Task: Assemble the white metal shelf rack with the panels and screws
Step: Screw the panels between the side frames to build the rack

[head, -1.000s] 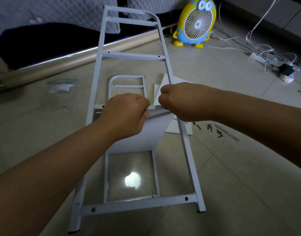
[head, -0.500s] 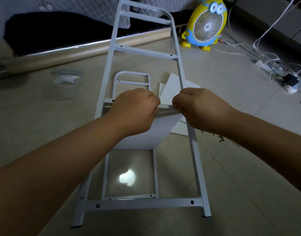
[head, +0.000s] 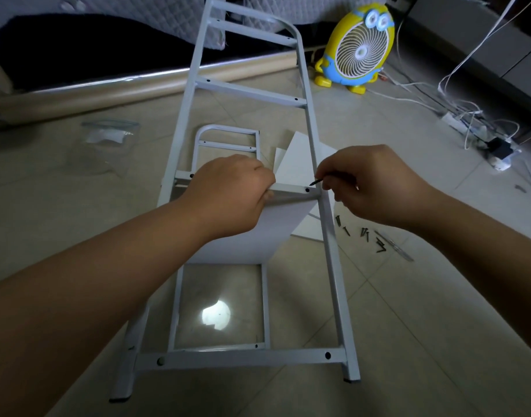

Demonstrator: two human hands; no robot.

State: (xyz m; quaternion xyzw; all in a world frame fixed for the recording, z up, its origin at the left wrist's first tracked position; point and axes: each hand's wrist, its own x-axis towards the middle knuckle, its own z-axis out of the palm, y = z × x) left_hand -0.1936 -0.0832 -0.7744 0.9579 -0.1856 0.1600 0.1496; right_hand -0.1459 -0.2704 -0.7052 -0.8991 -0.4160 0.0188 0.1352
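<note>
Right hand (head: 375, 188) pinches screw (head: 315, 182) above crossbar (head: 291, 188)

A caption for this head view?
Left hand grips the white crossbar; right hand aims a dark screw at its hole.

This is a room in a home, seen from floor level. Pale, glossy floor tiles (head: 408, 296) fill most of the frame. Along the top edge a quilted grey bedspread (head: 123, 6) hangs over a dark gap, as under a bed. At upper right stands a yellow cartoon-shaped fan (head: 359, 52). At the right edge lies a power strip (head: 452, 121) among tangled white cables (head: 481, 121).
</note>
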